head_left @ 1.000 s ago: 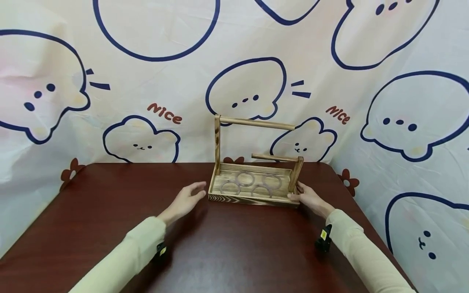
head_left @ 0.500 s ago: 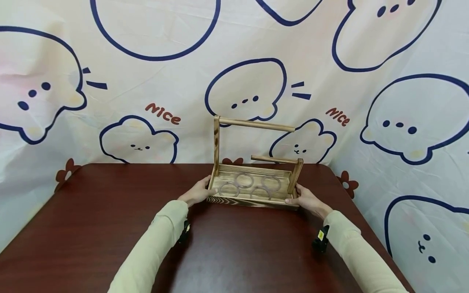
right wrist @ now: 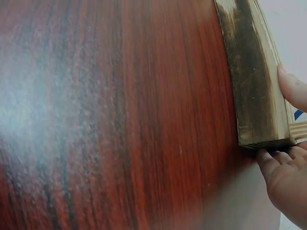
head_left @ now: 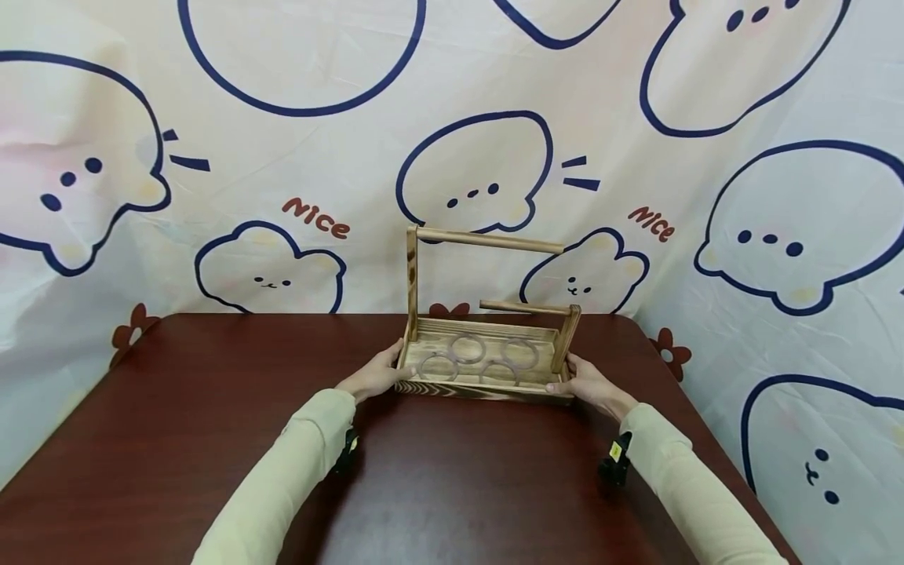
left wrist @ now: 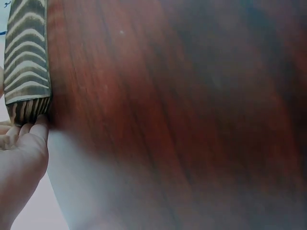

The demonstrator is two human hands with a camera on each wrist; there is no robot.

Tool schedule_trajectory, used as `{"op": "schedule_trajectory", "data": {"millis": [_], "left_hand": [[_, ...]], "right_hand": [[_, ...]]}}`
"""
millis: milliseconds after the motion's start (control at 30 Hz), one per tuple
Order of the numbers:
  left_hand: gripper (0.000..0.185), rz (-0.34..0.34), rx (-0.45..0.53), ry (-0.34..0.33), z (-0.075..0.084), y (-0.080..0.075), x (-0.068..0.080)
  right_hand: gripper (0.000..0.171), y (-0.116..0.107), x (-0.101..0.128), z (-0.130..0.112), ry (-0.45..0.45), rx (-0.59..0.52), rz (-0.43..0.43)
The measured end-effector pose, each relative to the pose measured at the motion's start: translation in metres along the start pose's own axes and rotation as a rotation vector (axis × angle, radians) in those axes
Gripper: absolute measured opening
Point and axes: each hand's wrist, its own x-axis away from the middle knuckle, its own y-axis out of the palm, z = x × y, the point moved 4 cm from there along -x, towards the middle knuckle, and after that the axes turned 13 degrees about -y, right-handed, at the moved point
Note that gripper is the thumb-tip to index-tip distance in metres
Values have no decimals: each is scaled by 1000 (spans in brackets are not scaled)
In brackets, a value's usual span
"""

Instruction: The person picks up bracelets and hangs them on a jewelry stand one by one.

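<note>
Between L hand (head_left: 373, 377) & R hand (head_left: 588, 384): wooden rack (head_left: 483, 357), both ends held.

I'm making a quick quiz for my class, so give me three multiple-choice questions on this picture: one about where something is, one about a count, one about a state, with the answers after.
1. Where does the wooden tray stand?
A. at the far right part of the table
B. on the floor
C. at the near left corner

2. How many circles are marked on the tray's floor?
A. one
B. four
C. seven

3. What are the hands doing?
A. both lie flat on the table, away from the tray
B. the left hand and the right hand each hold one end of the tray
C. both grip the top bar

Answers: 1 A, the tray stands towards the far edge, right of the middle. 2 B, four rings show in the head view. 3 B, each hand's fingers are at one end of the tray, and the bar is untouched.
</note>
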Motion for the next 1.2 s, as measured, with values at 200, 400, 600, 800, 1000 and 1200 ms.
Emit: {"op": "schedule_trajectory", "data": {"millis": [200, 400, 600, 800, 1000, 1200], "left_hand": [[79, -24, 16, -6, -4, -3, 9], [81, -5, -45, -5, -7, -7, 19], [83, 6, -59, 15, -11, -8, 33], [85, 15, -60, 13, -16, -10, 47], [87, 26, -59, 12, -24, -13, 58], [87, 50, -82, 46, -30, -17, 73]], "right_hand": [[102, 5, 2, -8, -26, -13, -11], [100, 13, 5, -13, -43, -11, -13], [101, 21, 9, -16, -66, -2, -28], [100, 31, 14, -22, -83, 20, -50], [102, 40, 18, -24, -86, 36, -40], [103, 52, 24, -29, -86, 31, -43]]}}
